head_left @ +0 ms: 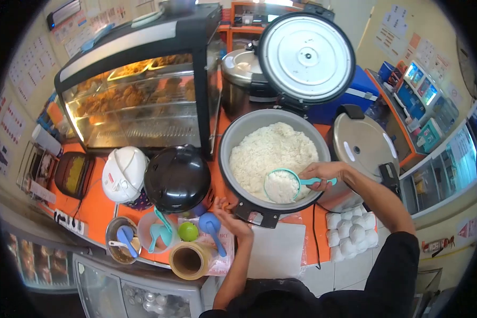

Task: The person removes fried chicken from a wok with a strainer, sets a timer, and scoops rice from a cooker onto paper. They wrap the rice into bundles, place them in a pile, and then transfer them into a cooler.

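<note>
My right hand (325,177) grips the handle of a teal rice scoop (282,185). Its round bowl is full of white rice and sits over the front right of the rice (273,151) in a large grey rice cooker pot (230,177). The cooker's lid (307,55) is raised at the back. My left hand (232,220) is beside the cooker's front left edge, its fingers apart and nothing seen in it. Close to that hand lie a blue scoop (212,229) and a small green bowl (187,231).
A heated display case (177,146) with fried food stands back left. Left of the pot are a black-lidded cooker (177,180) and a white-lidded one (123,172). A brown roll (190,261) stands at the front edge. A closed steel cooker (363,143) and white wrapped bundles (350,233) are right.
</note>
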A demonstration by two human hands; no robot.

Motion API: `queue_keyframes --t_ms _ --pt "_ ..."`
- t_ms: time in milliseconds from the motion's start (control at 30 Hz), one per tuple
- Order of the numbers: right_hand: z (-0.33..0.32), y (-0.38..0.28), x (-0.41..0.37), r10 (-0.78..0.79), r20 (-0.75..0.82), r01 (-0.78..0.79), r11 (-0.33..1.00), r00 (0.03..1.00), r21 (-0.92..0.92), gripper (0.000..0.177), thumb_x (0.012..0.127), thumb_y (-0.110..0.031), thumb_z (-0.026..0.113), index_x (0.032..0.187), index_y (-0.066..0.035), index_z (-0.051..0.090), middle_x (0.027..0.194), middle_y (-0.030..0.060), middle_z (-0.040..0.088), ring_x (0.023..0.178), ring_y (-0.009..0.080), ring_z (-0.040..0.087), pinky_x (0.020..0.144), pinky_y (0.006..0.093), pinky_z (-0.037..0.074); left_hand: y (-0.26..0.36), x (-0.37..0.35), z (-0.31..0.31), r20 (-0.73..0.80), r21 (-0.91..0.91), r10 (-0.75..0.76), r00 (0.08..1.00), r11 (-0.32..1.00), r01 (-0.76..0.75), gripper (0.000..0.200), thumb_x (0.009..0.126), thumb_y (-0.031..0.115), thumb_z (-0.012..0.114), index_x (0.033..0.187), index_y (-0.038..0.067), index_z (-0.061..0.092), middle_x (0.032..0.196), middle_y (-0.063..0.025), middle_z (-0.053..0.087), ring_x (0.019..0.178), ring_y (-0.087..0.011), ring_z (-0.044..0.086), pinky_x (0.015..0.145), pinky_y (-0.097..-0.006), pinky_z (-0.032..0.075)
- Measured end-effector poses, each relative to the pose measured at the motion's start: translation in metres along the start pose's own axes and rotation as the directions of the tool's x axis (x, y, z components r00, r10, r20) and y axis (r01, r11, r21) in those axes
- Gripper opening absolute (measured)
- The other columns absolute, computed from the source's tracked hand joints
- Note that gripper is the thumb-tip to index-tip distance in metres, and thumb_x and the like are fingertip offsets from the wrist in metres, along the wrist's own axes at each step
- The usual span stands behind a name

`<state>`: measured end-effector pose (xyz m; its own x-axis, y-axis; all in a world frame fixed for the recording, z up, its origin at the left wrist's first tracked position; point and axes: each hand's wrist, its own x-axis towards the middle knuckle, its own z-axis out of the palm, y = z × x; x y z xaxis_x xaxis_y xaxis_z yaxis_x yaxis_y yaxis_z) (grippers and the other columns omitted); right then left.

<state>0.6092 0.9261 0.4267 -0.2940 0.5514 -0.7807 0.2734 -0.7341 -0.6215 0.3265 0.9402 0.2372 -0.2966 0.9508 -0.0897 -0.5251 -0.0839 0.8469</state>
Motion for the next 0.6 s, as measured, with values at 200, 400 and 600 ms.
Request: queue_keyframes --t_ms 200,400,600 --pt "0.035 0.104 -0.034 -0.334 -0.002 0.263 0.738 0.943 0.622 0.032 0.112 -0.031 0.042 0.115 -0.002 0.055 0.066 -0.0024 0.043 0.044 -0.0016 0.033 0.032 0.0142 0.024 -0.03 -0.006 -0.057 0.152 0.003 -0.059 0.987 0.998 0.059 0.034 0.104 0.017 0.059 0.131 -0.001 0.049 0.119 -0.0104 0.058 0.098 -0.0191 0.064 0.091 -0.0297 0.052" --pt "0.132 0.295 0.007 -0.543 0.0 0.119 0.184 0.839 0.976 0.036 0.111 -0.03 0.039 0.129 -0.002 0.052 0.071 0.0031 0.045 0.04 0.0006 0.035 0.03 0.0168 0.029 -0.087 -0.06 -0.174 0.794 0.555 -0.186 0.578 0.61 -0.566 0.05 0.089 0.01 0.07 0.136 0.001 0.055 0.136 -0.0201 0.056 0.124 -0.0355 0.057 0.107 -0.0446 0.045" --pt "0.201 0.378 0.052 -0.213 -0.35 0.342 -0.073 0.912 0.937 0.031 0.112 -0.035 0.041 0.114 -0.006 0.053 0.072 0.0004 0.045 0.047 0.0008 0.038 0.037 0.0162 0.029 -0.068 -0.132 -0.209 0.747 0.523 -0.552 0.37 0.145 -0.84 0.093 0.083 0.041 0.078 0.155 0.001 0.034 0.166 -0.0198 0.024 0.153 -0.0387 0.02 0.121 -0.0562 0.021"
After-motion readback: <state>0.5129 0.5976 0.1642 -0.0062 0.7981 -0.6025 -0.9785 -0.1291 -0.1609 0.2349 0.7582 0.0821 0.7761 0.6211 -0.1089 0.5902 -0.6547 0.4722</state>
